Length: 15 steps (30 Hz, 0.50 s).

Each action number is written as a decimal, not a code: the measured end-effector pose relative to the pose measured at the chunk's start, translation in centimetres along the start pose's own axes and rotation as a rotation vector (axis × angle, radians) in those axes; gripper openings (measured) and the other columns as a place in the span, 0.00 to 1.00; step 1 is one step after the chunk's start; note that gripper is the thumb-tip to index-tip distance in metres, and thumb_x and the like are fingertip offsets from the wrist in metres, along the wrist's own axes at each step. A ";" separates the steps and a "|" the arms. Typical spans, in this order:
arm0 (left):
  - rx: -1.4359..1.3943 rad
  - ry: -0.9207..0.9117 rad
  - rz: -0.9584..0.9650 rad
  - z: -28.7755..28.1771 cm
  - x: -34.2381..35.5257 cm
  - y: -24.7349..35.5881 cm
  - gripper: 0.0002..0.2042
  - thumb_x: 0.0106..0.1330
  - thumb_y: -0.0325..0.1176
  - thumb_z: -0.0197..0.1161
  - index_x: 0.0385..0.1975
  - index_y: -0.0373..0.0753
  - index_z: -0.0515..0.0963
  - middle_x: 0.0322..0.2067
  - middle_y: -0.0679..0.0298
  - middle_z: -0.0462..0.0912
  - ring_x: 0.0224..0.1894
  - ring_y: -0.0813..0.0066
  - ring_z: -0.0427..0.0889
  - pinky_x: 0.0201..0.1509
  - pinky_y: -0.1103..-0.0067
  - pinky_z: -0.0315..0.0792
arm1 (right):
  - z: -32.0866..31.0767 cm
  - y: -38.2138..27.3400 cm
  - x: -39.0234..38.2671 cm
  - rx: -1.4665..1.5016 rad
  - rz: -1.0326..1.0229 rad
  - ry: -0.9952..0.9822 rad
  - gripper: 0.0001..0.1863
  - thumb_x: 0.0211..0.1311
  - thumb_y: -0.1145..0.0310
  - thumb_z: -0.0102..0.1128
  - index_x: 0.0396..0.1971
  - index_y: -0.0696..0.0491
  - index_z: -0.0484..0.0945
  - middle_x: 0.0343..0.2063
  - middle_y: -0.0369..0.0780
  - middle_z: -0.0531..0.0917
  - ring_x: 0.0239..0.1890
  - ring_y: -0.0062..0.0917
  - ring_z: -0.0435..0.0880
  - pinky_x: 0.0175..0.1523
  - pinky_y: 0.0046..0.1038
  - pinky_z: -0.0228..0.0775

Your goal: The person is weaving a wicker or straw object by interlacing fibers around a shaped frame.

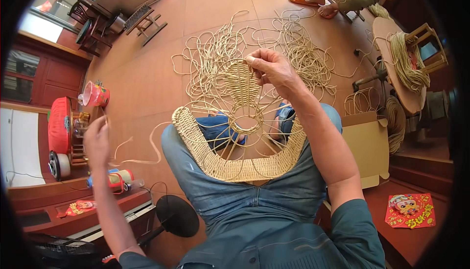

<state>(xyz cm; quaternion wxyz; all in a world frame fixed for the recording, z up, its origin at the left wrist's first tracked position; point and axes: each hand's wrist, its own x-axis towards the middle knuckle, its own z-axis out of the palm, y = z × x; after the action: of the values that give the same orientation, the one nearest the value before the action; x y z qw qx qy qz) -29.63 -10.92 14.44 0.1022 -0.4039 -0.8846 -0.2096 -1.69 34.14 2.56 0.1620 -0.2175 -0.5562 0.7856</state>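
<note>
A half-woven straw piece (245, 171) rests across my thighs. Its wide U-shaped band is densely woven, and bare wire-like ribs run inward to a small ring. A woven tapered panel (241, 80) rises from that ring toward the far side. My right hand (274, 70) is closed on the rim at the top of this panel, thumb and fingers pinched. Out to the left, my left hand (98, 141) is raised and slightly blurred, its fingers drawn together on a pale, flat strip (147, 160). The strip trails in a loose loop between that hand and the woven piece.
Loose piles of straw cord (215, 56) lie on the tiled floor ahead. Far right, another person's legs (350, 2) show beside more weaving. Coiled cord (409, 61) hangs over a board at right, above a cardboard box (364, 146). A red bucket (95, 94) stands left.
</note>
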 end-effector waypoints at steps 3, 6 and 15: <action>-0.326 -0.077 0.070 9.5 -0.2 14.2 0.10 0.74 0.30 0.65 0.49 0.35 0.87 0.43 0.55 0.88 0.49 0.63 0.86 0.58 0.72 0.77 | -0.1 -0.2 -0.2 0.000 0.057 0.004 0.10 0.77 0.58 0.66 0.42 0.50 0.84 0.29 0.27 0.80 0.28 0.10 0.76 0.32 0.19 0.73; -0.457 -0.078 0.158 15.2 1.1 24.9 0.10 0.69 0.36 0.72 0.44 0.37 0.86 0.39 0.56 0.86 0.44 0.60 0.85 0.53 0.67 0.77 | -0.5 -0.4 -0.2 0.046 0.115 -0.008 0.10 0.76 0.58 0.67 0.44 0.49 0.84 0.29 0.26 0.81 0.27 0.09 0.77 0.33 0.17 0.75; -0.174 0.053 0.230 21.3 3.5 32.2 0.11 0.70 0.40 0.69 0.34 0.41 0.78 0.34 0.60 0.80 0.41 0.58 0.82 0.45 0.64 0.76 | -1.9 0.2 0.2 0.257 0.135 -0.100 0.07 0.75 0.63 0.69 0.40 0.50 0.85 0.31 0.30 0.87 0.31 0.12 0.85 0.35 0.18 0.81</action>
<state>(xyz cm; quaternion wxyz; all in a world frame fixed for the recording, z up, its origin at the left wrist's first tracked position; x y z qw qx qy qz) -7.80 19.93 5.93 0.1133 -0.5044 -0.8079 -0.2829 -0.85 35.73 1.77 0.1072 -0.1925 -0.4427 0.8692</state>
